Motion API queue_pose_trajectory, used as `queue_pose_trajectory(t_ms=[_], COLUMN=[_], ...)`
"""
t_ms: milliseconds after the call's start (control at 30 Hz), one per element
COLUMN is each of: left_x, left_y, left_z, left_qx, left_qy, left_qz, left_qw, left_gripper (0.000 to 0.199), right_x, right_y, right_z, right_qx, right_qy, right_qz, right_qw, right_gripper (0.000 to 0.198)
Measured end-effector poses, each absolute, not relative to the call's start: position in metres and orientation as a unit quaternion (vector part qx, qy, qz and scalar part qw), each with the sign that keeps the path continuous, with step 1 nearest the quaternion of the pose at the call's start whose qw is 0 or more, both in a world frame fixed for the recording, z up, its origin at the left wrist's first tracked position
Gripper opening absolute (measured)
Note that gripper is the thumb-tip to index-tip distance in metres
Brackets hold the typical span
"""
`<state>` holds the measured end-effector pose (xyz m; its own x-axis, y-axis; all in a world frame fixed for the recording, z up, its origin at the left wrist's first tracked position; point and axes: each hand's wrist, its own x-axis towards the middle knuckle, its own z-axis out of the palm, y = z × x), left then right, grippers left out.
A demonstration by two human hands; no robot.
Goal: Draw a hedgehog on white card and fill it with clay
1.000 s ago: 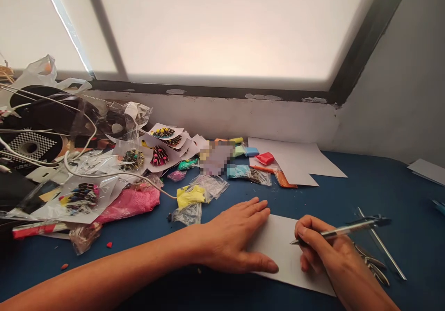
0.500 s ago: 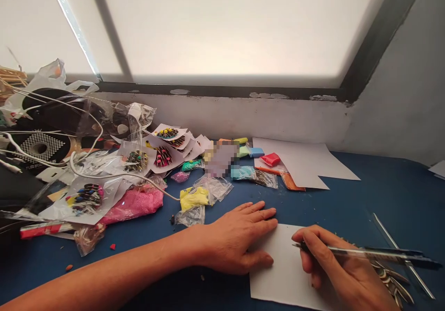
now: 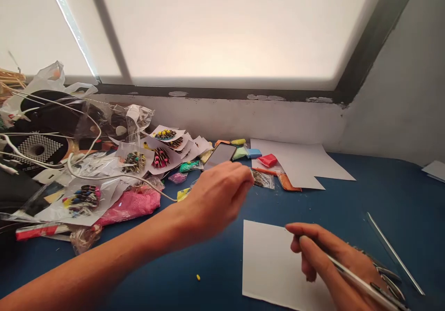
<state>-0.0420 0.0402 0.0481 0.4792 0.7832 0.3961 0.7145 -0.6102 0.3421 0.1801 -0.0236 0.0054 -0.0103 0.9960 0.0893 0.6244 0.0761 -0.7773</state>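
My left hand is raised over the middle of the table, its fingers curled in; whatever they may hold is hidden. Just behind it lie a phone and small bags of coloured clay, partly covered by the hand. My right hand holds a pen, whose shaft runs back toward the lower right; the writing tip is not visible. That hand rests over the right part of a white sheet of paper. Striped sunflower seeds lie partly hidden beside my right hand.
A clear rod lies at the right. Cut white paper and a red clay packet are near the wall. At the left, white cables, plastic bags, a pink cloth and cards bearing decorated seeds are heaped.
My left hand has lifted off the paper and moved up and left, its fingers now curled. In my right hand the pen has swung so its shaft slopes down to the right.
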Motion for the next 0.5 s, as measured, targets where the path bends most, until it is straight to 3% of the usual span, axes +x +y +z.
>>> queue_pose_trajectory(t_ms=[133,233,400,500], left_x=[-0.032,-0.024,-0.03,-0.033], left_y=[0.025,0.017,0.028,0.038], left_z=[0.036,0.027,0.016,0.007], left_qx=[0.909,0.908,0.874,0.843], left_qy=[0.378,0.381,0.395,0.416], left_qz=[0.102,0.03,0.094,0.129], left_qw=[0.147,0.172,0.267,0.316], left_gripper=[0.015,0.026,0.036,0.028], right_x=[0.192,0.199,0.229,0.246], right_y=[-0.018,-0.014,-0.004,0.0], right_z=[0.01,0.016,0.027,0.028], right_qx=[-0.649,-0.648,-0.634,-0.643], right_qy=[-0.656,-0.684,-0.729,-0.737], right_qz=[0.203,0.102,0.022,0.05], right_qw=[0.328,0.32,0.258,0.201], right_gripper=[0.048,0.044,0.041,0.034])
